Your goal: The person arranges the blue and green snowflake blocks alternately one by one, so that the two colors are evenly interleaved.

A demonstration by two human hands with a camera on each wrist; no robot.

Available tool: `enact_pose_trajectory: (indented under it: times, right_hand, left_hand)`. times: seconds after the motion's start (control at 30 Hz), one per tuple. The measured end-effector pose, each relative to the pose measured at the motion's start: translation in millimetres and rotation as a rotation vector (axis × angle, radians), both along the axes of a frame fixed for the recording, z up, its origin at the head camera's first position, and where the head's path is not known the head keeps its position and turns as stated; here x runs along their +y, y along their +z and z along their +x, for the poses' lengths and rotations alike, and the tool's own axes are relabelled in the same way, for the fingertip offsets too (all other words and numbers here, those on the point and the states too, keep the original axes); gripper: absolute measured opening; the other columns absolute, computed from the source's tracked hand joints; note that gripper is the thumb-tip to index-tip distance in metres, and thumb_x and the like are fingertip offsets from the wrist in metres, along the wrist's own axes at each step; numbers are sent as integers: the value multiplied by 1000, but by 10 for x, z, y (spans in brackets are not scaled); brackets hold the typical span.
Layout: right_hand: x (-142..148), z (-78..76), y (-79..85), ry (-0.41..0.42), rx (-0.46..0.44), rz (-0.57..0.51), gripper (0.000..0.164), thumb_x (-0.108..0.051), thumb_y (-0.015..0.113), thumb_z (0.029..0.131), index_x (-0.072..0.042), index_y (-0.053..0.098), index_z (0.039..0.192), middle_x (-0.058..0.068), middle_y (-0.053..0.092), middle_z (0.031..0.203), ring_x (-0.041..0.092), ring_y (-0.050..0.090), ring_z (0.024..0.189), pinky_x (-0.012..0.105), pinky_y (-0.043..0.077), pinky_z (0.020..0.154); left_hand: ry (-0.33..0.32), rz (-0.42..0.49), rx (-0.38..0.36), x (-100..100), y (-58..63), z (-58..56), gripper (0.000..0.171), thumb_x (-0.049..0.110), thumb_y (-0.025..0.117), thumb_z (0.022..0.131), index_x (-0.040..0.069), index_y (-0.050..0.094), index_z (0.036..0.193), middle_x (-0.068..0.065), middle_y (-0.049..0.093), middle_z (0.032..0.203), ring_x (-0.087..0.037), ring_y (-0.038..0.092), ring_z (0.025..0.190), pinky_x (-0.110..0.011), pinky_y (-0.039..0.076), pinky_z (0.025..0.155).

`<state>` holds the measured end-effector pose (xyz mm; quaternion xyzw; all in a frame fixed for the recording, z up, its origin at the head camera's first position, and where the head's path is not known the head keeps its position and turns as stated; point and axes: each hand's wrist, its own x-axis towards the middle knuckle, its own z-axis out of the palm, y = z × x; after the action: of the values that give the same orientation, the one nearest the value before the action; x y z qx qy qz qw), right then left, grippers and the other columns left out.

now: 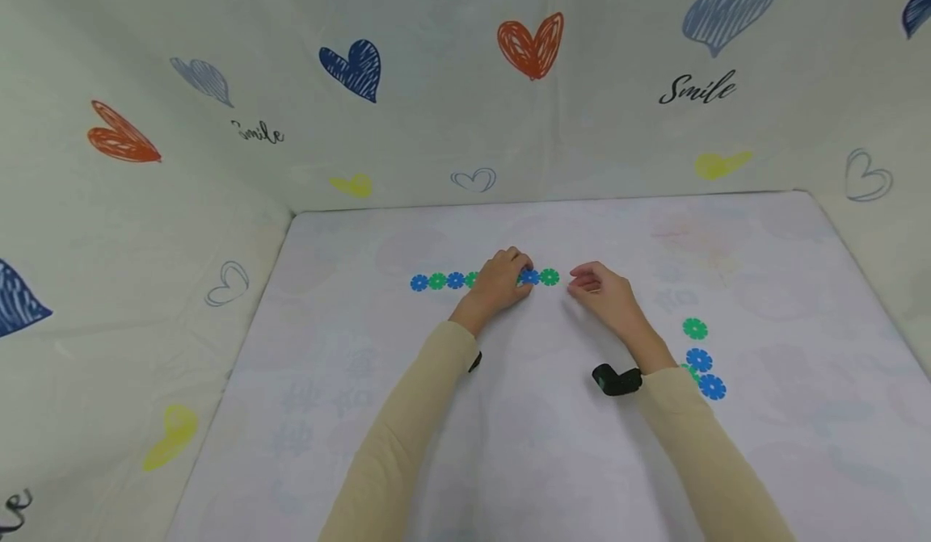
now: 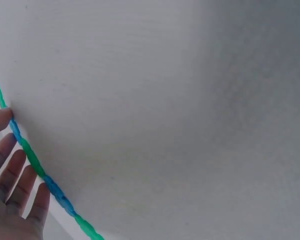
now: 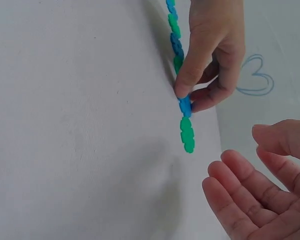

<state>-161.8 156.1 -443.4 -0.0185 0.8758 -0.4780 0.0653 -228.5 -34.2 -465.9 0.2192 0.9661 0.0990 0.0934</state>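
A straight row of notched plastic discs (image 1: 437, 281), blue and green in turn, runs across the white table. My left hand (image 1: 502, 277) covers the middle of it. In the right wrist view, that hand's thumb and a finger pinch a blue disc (image 3: 185, 106), the second from the right end. The last disc, a green one (image 3: 187, 135), sticks out past them. My right hand (image 1: 605, 296) hovers just right of this end, apart from it. Its fingers (image 3: 245, 192) are loosely bent, with nothing between them and the thumb.
Toward the right of the table (image 1: 800, 283) lie a few loose discs: a green one (image 1: 695, 329), a blue one (image 1: 699, 359), another blue one (image 1: 712, 387) and a green one partly hidden by the right sleeve (image 1: 698, 437). Heart-printed cloth (image 1: 436, 122) hangs behind and at the sides.
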Motion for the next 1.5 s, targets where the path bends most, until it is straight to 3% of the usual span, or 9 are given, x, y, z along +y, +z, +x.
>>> enact_pose_trajectory:
  times: [0.3,0.43,0.57,0.73,0.9,1.1,1.13,1.3,1.5]
  right_hand:
    - [169,294,74,-63,13,37,31,-21,57,93,-1,55,116,19,61,111,31,58,104,44,47,93]
    - [264,425,110,-96,38,51,31,-23,57,92,-1,57,115,17,63,111,28,59,102,19,49,85]
    - [356,547,142,-134,71,56,32,-25,58,92,-1,59,114,17,64,110,14,59,96,1,38,75]
    - [457,688,179,-177,65,61,37,-32,57,92,-3,59,115,16,64,111,-18,45,85,1,38,74]
    - [554,786,174,-224,36,75,40,-37,58,90,-6,59,116,15,63,112,-16,48,86,5,40,74]
    - [943,753,-565,-294,96,128,39,-50,60,85,-26,60,116,-8,63,109,-8,54,93,7,43,72]
    - [971,770,-596,-303,96,128,39,-50,60,85,-26,59,116,-9,63,108,-12,52,91,7,42,71]
    - [911,971,-178,-327,-1,86,43,-42,61,87,-14,58,120,-12,62,106,-18,48,87,14,41,69]
    - [1255,1052,-657,-401,-16,160,49,-53,59,84,-22,56,122,-13,61,110,-19,45,91,4,37,70]
  left_hand:
    - [-2,16,-14,-26,12,8,35,31,60,90,14,55,121,-1,52,122,-18,47,115,-31,39,101]
    - [-9,18,-12,-33,-2,-1,35,31,59,90,14,54,121,-1,52,122,-17,46,115,-31,39,101]
    - [-16,12,-2,-35,-10,-8,35,32,59,91,15,54,121,-1,52,121,-17,47,114,-30,40,100]
    - [-21,16,-1,-28,-7,-14,35,32,59,91,15,54,121,0,52,122,-17,47,115,-30,40,100]
    - [-23,18,0,-17,-9,-25,35,32,59,91,15,55,121,0,52,122,-18,47,115,-30,40,101]
    - [-14,15,-6,-15,-25,-31,35,33,59,91,16,54,121,0,51,122,-17,46,115,-30,39,101]
    - [-14,16,-7,-15,-29,-32,35,33,59,91,16,54,121,0,51,122,-17,46,115,-30,39,101]
    - [-12,18,-9,-14,-43,-34,35,33,59,91,16,54,121,0,51,122,-17,46,115,-30,39,101]
    - [-7,16,-11,-10,-47,-31,35,33,59,90,16,54,121,0,51,122,-17,46,114,-30,39,101]
